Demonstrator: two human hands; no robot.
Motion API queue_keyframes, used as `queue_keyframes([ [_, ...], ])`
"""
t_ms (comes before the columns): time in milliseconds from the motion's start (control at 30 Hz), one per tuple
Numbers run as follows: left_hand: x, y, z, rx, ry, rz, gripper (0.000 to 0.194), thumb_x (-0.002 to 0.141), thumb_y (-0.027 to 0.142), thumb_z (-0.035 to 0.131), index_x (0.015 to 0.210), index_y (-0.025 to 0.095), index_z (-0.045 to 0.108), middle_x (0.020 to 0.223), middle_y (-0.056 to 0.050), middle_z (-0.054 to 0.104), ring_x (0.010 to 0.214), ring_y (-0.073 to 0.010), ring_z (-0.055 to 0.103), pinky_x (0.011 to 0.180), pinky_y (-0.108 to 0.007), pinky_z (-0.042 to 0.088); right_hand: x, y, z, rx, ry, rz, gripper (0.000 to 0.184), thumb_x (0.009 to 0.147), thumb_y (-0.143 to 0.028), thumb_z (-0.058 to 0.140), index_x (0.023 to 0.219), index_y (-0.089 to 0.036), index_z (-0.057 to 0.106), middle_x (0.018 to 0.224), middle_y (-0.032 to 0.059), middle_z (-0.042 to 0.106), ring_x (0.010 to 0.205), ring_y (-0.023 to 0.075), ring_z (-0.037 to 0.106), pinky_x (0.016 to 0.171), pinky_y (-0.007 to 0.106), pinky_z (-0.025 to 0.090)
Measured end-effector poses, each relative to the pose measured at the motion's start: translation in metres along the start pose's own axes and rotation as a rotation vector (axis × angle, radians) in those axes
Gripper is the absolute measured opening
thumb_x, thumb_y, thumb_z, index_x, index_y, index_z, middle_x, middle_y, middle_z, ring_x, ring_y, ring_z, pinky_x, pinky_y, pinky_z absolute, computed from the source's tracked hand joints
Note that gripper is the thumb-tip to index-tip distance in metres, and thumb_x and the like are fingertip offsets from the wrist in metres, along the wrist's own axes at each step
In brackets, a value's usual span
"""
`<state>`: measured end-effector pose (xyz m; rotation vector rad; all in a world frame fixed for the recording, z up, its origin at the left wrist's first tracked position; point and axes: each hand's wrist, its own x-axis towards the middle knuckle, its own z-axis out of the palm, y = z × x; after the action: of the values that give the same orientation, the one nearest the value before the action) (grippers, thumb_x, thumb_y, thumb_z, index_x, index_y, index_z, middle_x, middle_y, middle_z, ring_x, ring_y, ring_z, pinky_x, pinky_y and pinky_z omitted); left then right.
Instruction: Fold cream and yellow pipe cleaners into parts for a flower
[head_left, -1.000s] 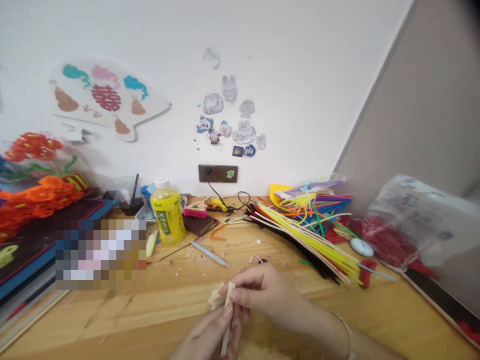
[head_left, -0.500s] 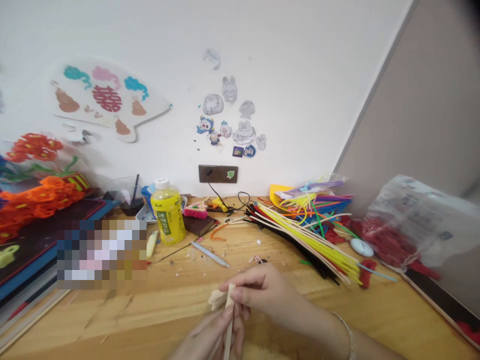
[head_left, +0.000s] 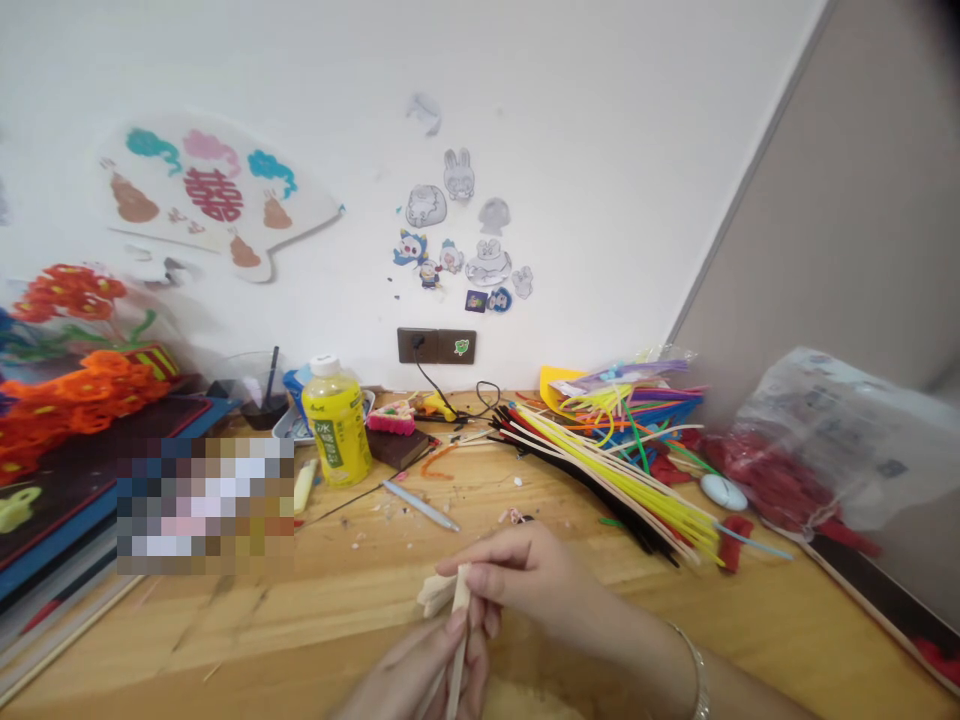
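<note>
Low in the middle of the view, my left hand point(head_left: 409, 665) is closed around a pale, flat strip point(head_left: 457, 640) that looks like wood and stands nearly upright. At its top end my right hand point(head_left: 529, 580) pinches the same strip between thumb and fingers. Just behind my fingers shows a second pale piece point(head_left: 435, 594) with an uneven outline; how it joins the strip is hidden. The lower end of the strip runs out of the picture.
A yellow drink bottle point(head_left: 337, 430) and a grey pen point(head_left: 421, 506) are beyond my hands. Colourful pipe cleaners point(head_left: 637, 480) spread at the right, beside a plastic bag point(head_left: 840, 440). Orange fuzzy flowers point(head_left: 82, 410) stand at the left. A cable point(head_left: 435, 385) hangs from the wall socket.
Almost nothing differs. Both hands keep hold of the pale strip in the same place, and the view has shifted very slightly.
</note>
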<state>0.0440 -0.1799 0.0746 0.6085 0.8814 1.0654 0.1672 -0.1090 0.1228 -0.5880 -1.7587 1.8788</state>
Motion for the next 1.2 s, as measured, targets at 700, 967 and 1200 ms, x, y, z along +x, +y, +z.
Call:
queue_keyframes([
  [700,-0.005,0.013,-0.004,-0.115,-0.274,0.034,0.034,0.072,0.053,0.06,0.068,0.019,0.056,0.037,0.008,0.044,0.026,-0.0054,0.037,0.034,-0.017,0.03,0.005,0.007,0.0,0.184,-0.016,-0.023,0.035,0.068,-0.043,0.069,0.068,-0.01,0.058,0.051,-0.0031,0.054,0.042,0.004,0.047,0.044,0.017,0.035],
  [967,-0.001,0.003,-0.01,-0.013,-0.209,0.154,0.041,0.07,0.058,0.057,0.063,0.019,0.046,0.044,0.01,0.038,0.028,-0.0028,0.029,0.031,-0.016,0.027,0.005,0.004,0.0,0.221,0.019,-0.077,0.036,0.068,-0.046,0.068,0.069,-0.011,0.058,0.049,-0.0039,0.052,0.041,0.0041,0.045,0.043,0.017,0.034],
  [1200,-0.011,0.006,-0.009,0.17,-0.214,0.255,0.037,0.081,0.054,0.045,0.067,0.02,0.046,0.038,0.01,0.036,0.029,-0.0046,0.027,0.033,-0.017,0.023,0.002,-0.004,0.001,0.214,0.07,-0.113,0.035,0.068,-0.045,0.068,0.068,-0.011,0.059,0.048,-0.0041,0.052,0.039,0.0039,0.045,0.041,0.016,0.033],
])
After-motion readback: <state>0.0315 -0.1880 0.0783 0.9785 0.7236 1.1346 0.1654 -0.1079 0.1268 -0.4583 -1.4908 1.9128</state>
